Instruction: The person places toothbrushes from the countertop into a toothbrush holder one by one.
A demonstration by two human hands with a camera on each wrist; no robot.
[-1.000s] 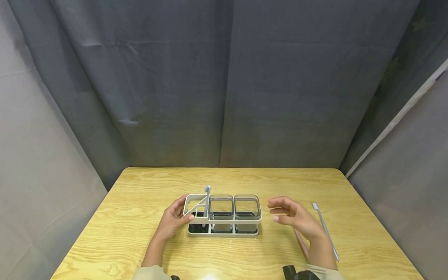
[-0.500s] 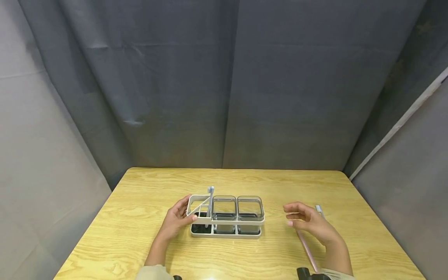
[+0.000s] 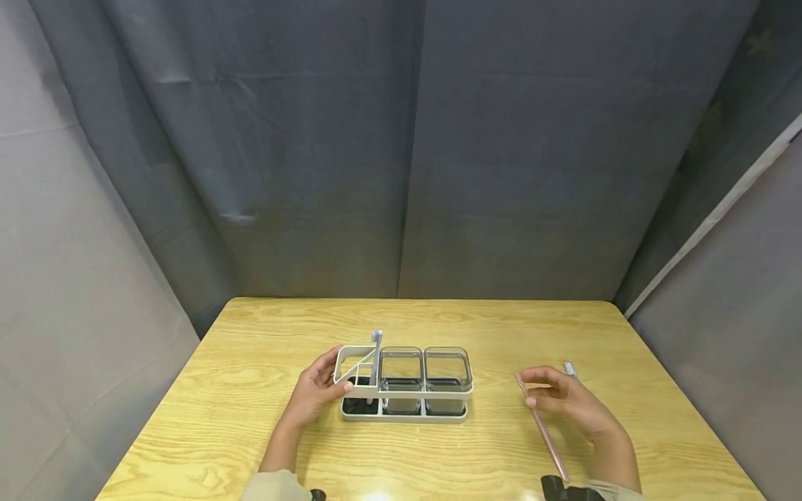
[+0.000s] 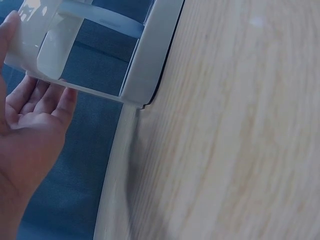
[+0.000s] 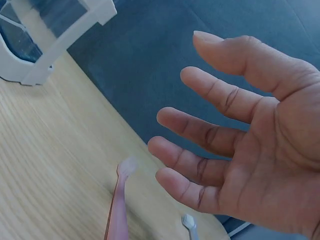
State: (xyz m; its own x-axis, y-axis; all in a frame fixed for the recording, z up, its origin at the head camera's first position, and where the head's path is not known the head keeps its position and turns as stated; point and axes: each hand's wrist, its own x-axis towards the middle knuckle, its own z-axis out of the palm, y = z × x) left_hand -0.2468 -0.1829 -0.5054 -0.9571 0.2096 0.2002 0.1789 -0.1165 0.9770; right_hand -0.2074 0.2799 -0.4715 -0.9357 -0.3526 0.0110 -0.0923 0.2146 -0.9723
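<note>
A white toothbrush holder point(image 3: 407, 395) with two clear cups point(image 3: 401, 379) stands upright on the table. My left hand point(image 3: 313, 396) grips its left end, thumb on the front of the upper rim and fingers behind. A light grey-blue toothbrush point(image 3: 377, 355) stands upright in the holder's left section. At the right, my right hand point(image 3: 573, 407) hovers over a pink toothbrush point(image 3: 550, 445) lying on the table. In the right wrist view, its fingers point(image 5: 200, 140) are spread and relaxed, apart from the pink brush. A second grey-blue toothbrush point(image 3: 569, 369) is mostly hidden behind that hand.
The wooden table point(image 3: 282, 327) carries all of this. A dark grey curtain point(image 3: 313, 174) hangs beyond its far edge, and lighter cloth panels point(image 3: 94, 278) flank both sides.
My right hand has moved right, away from the holder, and lower over the pink toothbrush, whose head now shows beside the fingertips. The left hand keeps its grip on the holder.
</note>
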